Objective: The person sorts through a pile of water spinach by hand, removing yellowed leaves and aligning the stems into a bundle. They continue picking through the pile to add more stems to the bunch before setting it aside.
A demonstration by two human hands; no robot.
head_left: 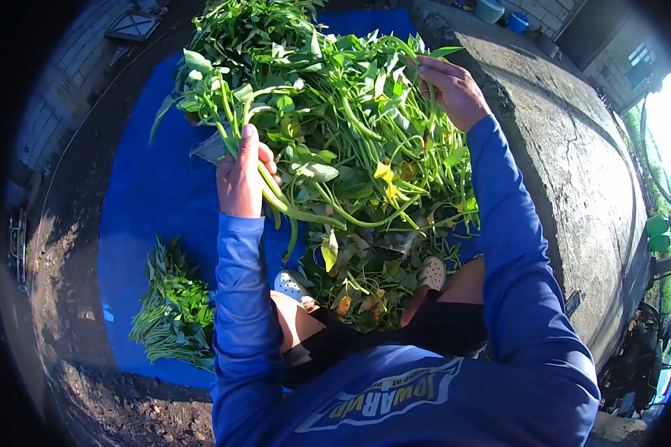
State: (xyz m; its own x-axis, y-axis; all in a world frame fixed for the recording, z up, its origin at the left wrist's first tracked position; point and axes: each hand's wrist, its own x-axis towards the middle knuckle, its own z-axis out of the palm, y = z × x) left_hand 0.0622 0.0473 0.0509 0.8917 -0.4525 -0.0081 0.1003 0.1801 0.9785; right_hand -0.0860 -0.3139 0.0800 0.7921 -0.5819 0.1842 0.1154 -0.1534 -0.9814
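My left hand (pixel 244 173) is closed around several thick green stems (pixel 276 197), whose leafy tops rise above my thumb. On the right, my right hand (pixel 452 91) pinches a leafy green stem (pixel 430 112) at the edge of a large heap of leafy greens (pixel 350 112). A few yellow leaves (pixel 386 175) show in the heap. Loose leaves and stems (pixel 365 287) lie between my feet. To the left, a smaller bundle of greens (pixel 175 305) rests with its stems side by side.
A blue tarp (pixel 138 194) lies under the greens. Along its right side runs a raised concrete slab (pixel 566 164). At the top right are a blue container (pixel 518 22) and a pale basin (pixel 489 10). My light shoes (pixel 432 273) stand near the loose leaves.
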